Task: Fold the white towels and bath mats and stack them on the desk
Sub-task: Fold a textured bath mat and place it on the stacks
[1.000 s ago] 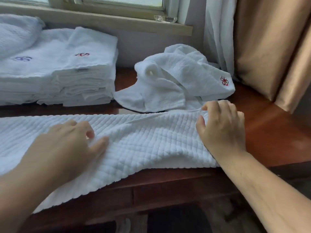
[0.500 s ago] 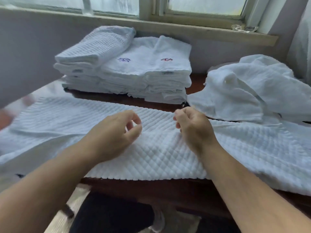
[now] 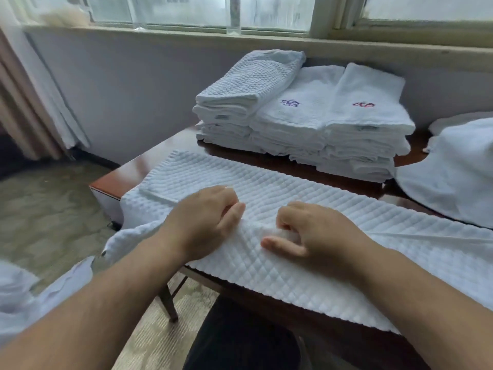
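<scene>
White: one mat (image 3: pixel 293 188), two hands (image 3: pixel 206 222) (image 3: pixel 312 236) gripping

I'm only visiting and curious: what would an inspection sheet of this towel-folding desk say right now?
Surface: wooden desk, largely covered by linen.
Job's things: quilted bath mat spread along the front edge, overhanging it; folded stack at the back; unfolded towel heap at right.
Clutter: white cloth off the desk, lower left, unclear what.
Hands: left hand and right hand side by side, both pinching the mat's middle.
Cables: nothing seen.
Surroundings: window behind, curtain at left, carpet below.
</scene>
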Tool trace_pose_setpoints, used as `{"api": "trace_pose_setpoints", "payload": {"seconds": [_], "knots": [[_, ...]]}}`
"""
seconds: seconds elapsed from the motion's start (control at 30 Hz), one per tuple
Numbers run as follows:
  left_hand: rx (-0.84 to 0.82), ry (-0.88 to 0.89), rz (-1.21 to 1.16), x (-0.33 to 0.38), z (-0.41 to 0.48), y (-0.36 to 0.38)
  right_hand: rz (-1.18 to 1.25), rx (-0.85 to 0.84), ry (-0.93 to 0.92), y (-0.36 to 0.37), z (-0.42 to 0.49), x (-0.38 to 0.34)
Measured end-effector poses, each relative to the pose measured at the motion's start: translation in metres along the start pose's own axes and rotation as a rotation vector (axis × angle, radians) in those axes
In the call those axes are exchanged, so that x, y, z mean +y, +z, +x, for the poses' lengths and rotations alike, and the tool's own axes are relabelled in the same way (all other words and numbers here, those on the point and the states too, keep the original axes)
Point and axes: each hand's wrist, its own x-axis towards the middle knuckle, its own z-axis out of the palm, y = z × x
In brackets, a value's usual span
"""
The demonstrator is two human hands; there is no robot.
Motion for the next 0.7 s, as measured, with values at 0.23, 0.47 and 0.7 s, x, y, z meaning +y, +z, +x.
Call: {"api": "trace_pose_setpoints", "payload": {"seconds": [0.23, 0.47, 0.7], "knots": [[0.043, 0.036, 0.101, -0.008, -0.006, 0.000, 0.015, -0.051, -0.096, 0.000, 0.029, -0.023], [0.068, -0.047, 0.201, -0.042, -0.006, -0.046, 0.191, 0.392, -0.051, 0.006, 0.028, 0.003], [-0.139, -0.138, 0.494, -0.065, 0.024, -0.087, 0.074, 0.213, 0.214, -0.016, 0.039, 0.022]]}}
